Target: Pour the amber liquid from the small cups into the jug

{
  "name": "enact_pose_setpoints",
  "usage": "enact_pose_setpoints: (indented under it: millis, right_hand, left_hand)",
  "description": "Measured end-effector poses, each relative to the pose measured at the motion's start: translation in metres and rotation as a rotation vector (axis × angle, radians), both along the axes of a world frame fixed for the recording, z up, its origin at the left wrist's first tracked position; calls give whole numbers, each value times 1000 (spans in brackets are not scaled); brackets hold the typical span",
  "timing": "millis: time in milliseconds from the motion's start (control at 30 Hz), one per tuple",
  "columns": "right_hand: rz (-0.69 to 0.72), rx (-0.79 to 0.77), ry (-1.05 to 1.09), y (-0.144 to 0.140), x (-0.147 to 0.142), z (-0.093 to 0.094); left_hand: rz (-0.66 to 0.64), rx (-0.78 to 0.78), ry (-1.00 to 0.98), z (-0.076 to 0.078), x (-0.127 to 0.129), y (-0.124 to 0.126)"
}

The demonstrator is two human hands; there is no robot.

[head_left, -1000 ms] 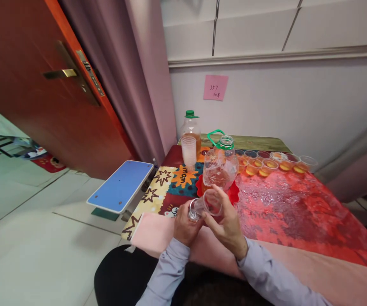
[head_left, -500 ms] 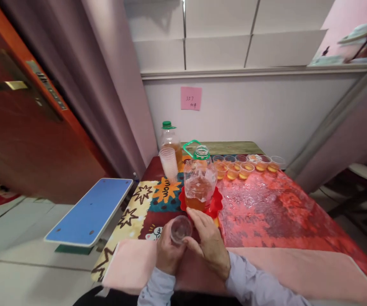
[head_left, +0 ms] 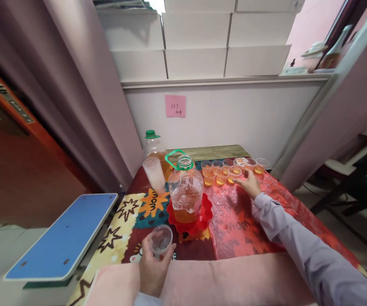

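Note:
My left hand is wrapped round a clear plastic cup above the near edge of the table; the cup looks empty. My right hand reaches across to the rows of cups, its thumb and fingers apart beside a filled cup in the front row. Whether the fingertips touch that cup I cannot tell. Amber drink shows in the front-row cups, such as this one. Between my hands, a large uncapped jug with a green handle stands in a red scalloped tray, amber liquid low inside.
Behind on the left are a tilted stack of plastic cups and a second jug with a green cap. A pink cloth covers the table's near edge. To the left stands a blue-topped stool. The wall bounds the back.
My right hand has left the cup held by my left hand and moved forward and right to the filled cups. The view has turned slightly right.

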State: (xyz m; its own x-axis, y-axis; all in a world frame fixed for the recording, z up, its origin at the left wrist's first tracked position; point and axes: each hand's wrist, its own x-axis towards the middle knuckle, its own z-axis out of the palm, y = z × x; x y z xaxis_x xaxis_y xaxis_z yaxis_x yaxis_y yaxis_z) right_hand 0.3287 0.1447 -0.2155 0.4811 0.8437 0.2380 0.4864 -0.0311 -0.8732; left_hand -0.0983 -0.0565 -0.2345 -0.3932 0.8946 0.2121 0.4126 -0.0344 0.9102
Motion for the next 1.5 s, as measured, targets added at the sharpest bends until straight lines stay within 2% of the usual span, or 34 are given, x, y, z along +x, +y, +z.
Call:
enact_pose_setpoints:
  millis: [100, 200, 333, 433, 533, 600, 700, 867, 933, 1000, 1067, 1167, 1333, 1500]
  right_hand:
    - [-18, -20, 1, 16, -5, -14]
    - [-39, -34, 6, 23, -11, -20]
    - [-100, -51, 19, 21, -12, -18]
    - [-164, -39, 35, 11, -10, -9]
    - [-176, 23, 58, -4, -10, 13]
    - [-79, 130, 150, -15, -15, 38]
    - [192, 267, 322, -34, -33, 90]
    - [510, 244, 354, -61, -84, 185]
    - [597, 225, 329, -66, -102, 212]
    - [661, 220, 286, -66, -118, 230]
    - [700, 233, 237, -63, -130, 241]
    - [735, 230, 172, -55, -141, 246]
    - [805, 211, 134, -46, -149, 244]
    - [780, 277, 34, -42, -151, 242]
  left_hand:
    - [-10, 9, -30, -2, -1, 0]
    - [-13, 4, -30, -4, -2, 0]
    - [-9, -5, -22, -6, -3, 0]
    - [-24, 4, -32, -7, -3, 0]
    - [-27, 21, -43, -7, -2, -1]
    - [-22, 21, -38, -7, -2, -2]
    - [-28, 6, -33, -6, -1, -3]
    - [-45, 7, -49, -5, -1, -4]
    - [-52, 16, -54, -5, -2, -4]
    - [-57, 22, -50, -4, -3, -4]
    - [-62, 23, -40, -4, -4, -5]
    - [-77, 19, -23, -2, -5, -5]
    - [-78, 13, -12, 1, -5, -6]
    - [-74, 13, -23, 0, -5, -6]
